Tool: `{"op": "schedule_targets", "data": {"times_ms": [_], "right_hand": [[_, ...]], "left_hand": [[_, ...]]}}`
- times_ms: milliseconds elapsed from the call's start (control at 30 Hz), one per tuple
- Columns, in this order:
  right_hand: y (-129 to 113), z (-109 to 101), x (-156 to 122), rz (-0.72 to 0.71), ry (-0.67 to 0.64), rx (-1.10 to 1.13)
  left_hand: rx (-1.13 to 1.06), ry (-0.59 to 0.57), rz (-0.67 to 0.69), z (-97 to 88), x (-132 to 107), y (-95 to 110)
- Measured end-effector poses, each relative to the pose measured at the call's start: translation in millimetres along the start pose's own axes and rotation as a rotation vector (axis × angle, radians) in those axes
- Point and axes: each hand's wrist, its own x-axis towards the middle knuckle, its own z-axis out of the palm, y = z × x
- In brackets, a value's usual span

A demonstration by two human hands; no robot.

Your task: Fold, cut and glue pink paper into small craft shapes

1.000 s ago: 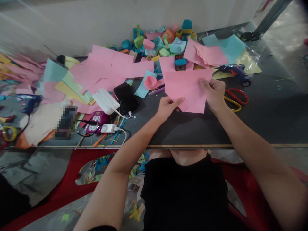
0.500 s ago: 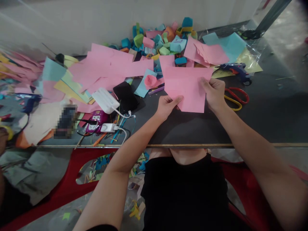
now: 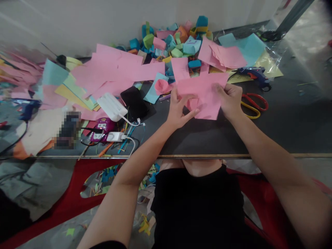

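A sheet of pink paper (image 3: 204,83) is held above the dark tabletop in front of me. My right hand (image 3: 230,98) pinches its right side, thumb in front and curled fingers behind. At the lower left of the sheet is my left hand (image 3: 178,109), its thumb and index finger spread around a bent-in corner; some fingertips are hidden by the paper. Just right of my right hand lie scissors (image 3: 255,103) with red and yellow handles. A small rolled pink paper piece (image 3: 161,86) rests on a light blue sheet (image 3: 153,95) beyond my left hand.
Folded coloured paper pieces (image 3: 176,41) are heaped by the wall. Pink sheets (image 3: 114,69) spread to the left. A blue glue gun (image 3: 252,74) lies at right, another glue gun (image 3: 27,105) far left. A white power bank (image 3: 112,105), black pouch (image 3: 133,102) and purple socket (image 3: 102,128) sit left.
My left hand has spread its thumb and index finger and shifted up along the sheet's left edge. The lower left corner now bends inward. My right hand keeps its grip.
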Motion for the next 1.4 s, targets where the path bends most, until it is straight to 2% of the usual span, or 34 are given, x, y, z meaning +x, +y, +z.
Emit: {"op": "schedule_targets", "data": {"times_ms": [100, 200, 333, 433, 567, 700, 800, 867, 1100, 1200, 1400], "right_hand": [[1, 1, 1, -0.031, 0.087, 0.001], [-1, 2, 1, -0.006, 0.076, 0.069], [-7, 3, 2, 0.097, 0.065, 0.242], [-8, 4, 3, 0.182, 0.043, 0.337], [-6, 5, 4, 0.215, 0.013, 0.366], [-5, 5, 3, 0.216, -0.014, 0.313], [-5, 6, 1, 0.206, -0.024, 0.243], [-4, 8, 0, 0.181, -0.026, 0.2], [7, 9, -1, 0.071, 0.004, 0.091], [3, 7, -1, 0.032, -0.018, 0.04], [-11, 7, -3, 0.025, -0.006, -0.042]], "left_hand": [[-0.013, -0.015, 0.036, -2.4, 1, -5], [-0.113, -0.005, 0.054, -2.7, 4, -9], [-0.293, 0.011, 0.15, -3.9, 8, -16], [-0.403, 0.073, 0.193, -4.9, 9, -21], [-0.407, 0.128, 0.19, -8.2, 7, -19], [-0.29, 0.098, 0.041, -9.9, 4, -11], [-0.321, 0.101, -0.122, -5.2, 5, -6], [-0.403, 0.095, -0.235, -0.2, 8, 0], [-0.813, -0.034, -0.629, 11.5, 6, 24], [-0.852, -0.011, -0.722, 13.2, 4, 22], [-0.777, 0.086, -0.794, 15.5, 4, 17]]}}
